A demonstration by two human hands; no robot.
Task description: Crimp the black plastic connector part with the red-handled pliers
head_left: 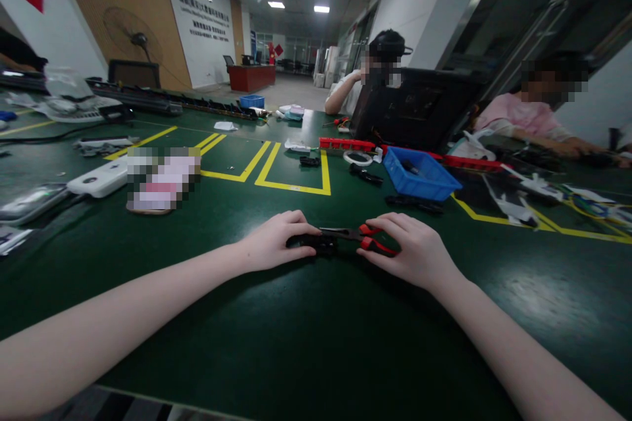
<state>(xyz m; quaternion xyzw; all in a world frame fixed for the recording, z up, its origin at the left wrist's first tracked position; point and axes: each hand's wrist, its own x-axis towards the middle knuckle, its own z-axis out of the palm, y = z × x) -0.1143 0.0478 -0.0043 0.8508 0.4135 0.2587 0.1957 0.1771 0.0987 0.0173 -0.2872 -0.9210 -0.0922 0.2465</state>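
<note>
My left hand (281, 241) is closed on a small black part (323, 247), thumb below and fingers above; I cannot make out what kind of part it is. In my right hand (412, 247) are pliers (378, 245) with red handles, which the fingers and thumb grip with the handles spread apart. The dark jaws of the pliers point left and lie over the black part's upper edge; whether they bite on it I cannot tell. Both hands are low over the green table (316, 342), near its middle.
Beyond my hands stand a blue bin (421, 174) and black pieces (365, 174). A phone (162, 187) and a white power bank-like device (108, 174) lie left. A large black case (415, 108) rises behind. Two people sit across the table, at the right.
</note>
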